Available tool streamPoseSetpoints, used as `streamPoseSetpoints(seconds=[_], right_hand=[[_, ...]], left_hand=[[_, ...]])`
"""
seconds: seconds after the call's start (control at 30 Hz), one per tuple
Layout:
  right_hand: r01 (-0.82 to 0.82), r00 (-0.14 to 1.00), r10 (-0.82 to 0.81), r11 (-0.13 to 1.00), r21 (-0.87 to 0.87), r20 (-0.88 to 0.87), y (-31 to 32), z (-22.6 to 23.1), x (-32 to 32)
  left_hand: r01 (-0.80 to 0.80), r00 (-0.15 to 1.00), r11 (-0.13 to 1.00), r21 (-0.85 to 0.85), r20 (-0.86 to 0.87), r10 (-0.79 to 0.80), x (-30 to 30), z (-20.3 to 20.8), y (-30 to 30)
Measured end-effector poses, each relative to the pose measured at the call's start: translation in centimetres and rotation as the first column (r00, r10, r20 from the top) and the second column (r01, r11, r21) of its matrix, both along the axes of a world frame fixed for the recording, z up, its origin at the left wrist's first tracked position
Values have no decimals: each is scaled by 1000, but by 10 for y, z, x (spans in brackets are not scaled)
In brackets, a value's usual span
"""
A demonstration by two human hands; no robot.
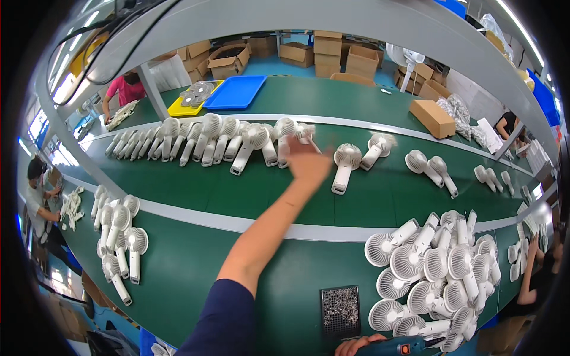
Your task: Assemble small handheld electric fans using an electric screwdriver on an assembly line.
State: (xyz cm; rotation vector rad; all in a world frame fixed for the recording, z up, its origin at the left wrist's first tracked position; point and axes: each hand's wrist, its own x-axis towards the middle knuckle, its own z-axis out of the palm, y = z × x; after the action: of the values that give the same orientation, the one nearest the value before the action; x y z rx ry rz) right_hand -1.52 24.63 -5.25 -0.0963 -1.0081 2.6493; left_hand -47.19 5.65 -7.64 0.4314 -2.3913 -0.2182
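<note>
My left hand [310, 163] reaches out over the far green strip, beside a row of white handheld fans [240, 139]. Its fingers are smeared by motion, so I cannot tell whether it grips the blurred fan [303, 132] by it. Just to its right a single fan [347, 163] lies with its handle toward me. At the lower edge my right hand [360, 345] is closed around a teal electric screwdriver [399, 346]. A black tray of small screws [340, 308] lies close by, left of a large heap of white fans [436, 261].
Another small pile of fans [120, 231] lies at the left. A pale rail [249, 225] separates the near bench from the far strip. Beyond stand a blue tray [236, 93], a yellow tray [178, 108] and a cardboard box [431, 118]. Other people work at both sides.
</note>
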Motion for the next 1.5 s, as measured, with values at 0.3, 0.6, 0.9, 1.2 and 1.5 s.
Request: streamPoseSetpoints(seconds=[0.3, 0.6, 0.9, 1.2, 1.5], right_hand=[[-58, 966, 69, 997, -48, 250, -1, -4, -12], [-56, 975, 72, 995, -82, 212, -6, -3, -10], [-139, 974, 151, 987, -84, 167, 2, -11, -1], [-62, 982, 67, 997, -34, 176, 18, 10, -6], [-173, 980, 181, 980, -103, 79, 1, 0, -6]], left_hand=[[-295, 913, 917, 270, 364, 186, -15, -1, -81], [-425, 853, 817, 390, 475, 217, -46, 30, -9], [-354, 855, 759, 547, 517, 27, -53, 38, 4], [28, 781, 895, 445, 549, -298, -35, 29, -9], [173, 928, 830, 531, 193, -317, 320, 43, -190]])
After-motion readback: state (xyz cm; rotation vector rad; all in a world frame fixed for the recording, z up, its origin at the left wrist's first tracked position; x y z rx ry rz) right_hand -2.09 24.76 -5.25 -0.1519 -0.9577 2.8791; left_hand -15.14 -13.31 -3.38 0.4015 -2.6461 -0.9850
